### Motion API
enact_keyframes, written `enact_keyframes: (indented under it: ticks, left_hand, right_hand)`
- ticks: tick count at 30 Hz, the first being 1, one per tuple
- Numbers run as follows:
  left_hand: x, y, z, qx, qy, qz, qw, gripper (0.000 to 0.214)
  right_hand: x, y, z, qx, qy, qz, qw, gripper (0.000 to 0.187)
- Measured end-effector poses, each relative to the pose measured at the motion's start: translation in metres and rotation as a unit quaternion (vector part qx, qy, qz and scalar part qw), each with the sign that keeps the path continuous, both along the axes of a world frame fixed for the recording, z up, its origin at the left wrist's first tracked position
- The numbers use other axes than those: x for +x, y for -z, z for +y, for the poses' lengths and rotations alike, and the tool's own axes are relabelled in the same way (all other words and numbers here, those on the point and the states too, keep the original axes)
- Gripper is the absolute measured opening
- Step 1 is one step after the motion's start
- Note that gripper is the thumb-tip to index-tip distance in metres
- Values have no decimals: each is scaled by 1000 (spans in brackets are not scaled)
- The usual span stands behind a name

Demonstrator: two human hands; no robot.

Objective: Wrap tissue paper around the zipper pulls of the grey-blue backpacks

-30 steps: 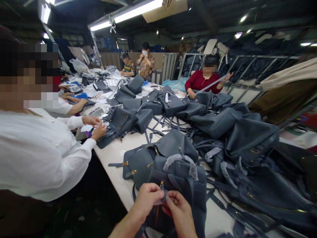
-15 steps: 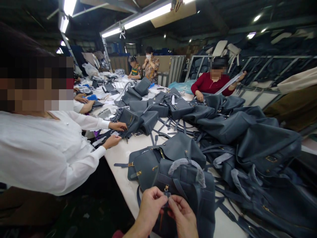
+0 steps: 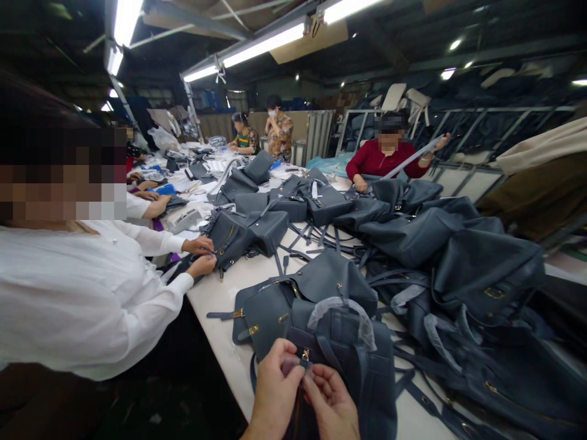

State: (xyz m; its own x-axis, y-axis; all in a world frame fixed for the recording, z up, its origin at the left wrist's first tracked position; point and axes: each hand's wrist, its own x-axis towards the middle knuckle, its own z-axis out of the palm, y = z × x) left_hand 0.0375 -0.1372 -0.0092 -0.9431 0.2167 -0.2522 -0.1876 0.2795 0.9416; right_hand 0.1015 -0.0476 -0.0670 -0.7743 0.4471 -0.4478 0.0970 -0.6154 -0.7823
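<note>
A dark blue-grey leather backpack (image 3: 380, 379) lies on the table in front of me, its top handle (image 3: 342, 302) wrapped in clear plastic. From a small gold clasp (image 3: 306, 353) on it hangs a short dark leather tab (image 3: 306, 363). My left hand (image 3: 275, 385) is closed, thumb and forefinger pinching a bit of clear plastic film (image 3: 288, 365) at the tab. Just right of it, my right hand (image 3: 332, 400) is closed too, pinching at the tab's lower end. My fingertips partly cover the tab. Another backpack (image 3: 321, 281) with gold buckles lies directly behind.
A co-worker in a white blouse (image 3: 82, 293) handles a bag at the left. Across the table, a person in red (image 3: 380, 159) holds a long pale strip (image 3: 415, 156). Piled backpacks (image 3: 486, 263) fill the right side; loose straps (image 3: 321, 235) lie mid-table.
My fingers have shifted slightly at the tab, and plastic film now shows between my left thumb and forefinger. The co-worker's hands at the left have drawn closer together. The view has turned slightly.
</note>
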Motion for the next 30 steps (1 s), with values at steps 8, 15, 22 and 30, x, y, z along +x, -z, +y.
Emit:
enact_keyframes:
  ticks: [8, 15, 22, 30]
  left_hand:
    - [-5, 3, 0, 70, 17, -96, 993, 18]
    - [-9, -1, 2, -50, 47, 16, 998, 10]
    - [-14, -14, -3, -91, 107, 45, 989, 15]
    - [-11, 3, -8, -86, 116, -137, 980, 29]
  right_hand:
    - [4, -3, 5, -73, 18, -42, 996, 51]
    - [-11, -15, 3, -51, -23, -69, 996, 52]
    - [-14, -14, 6, -79, -47, -87, 992, 55]
    - [-12, -9, 5, -43, -63, -74, 994, 48]
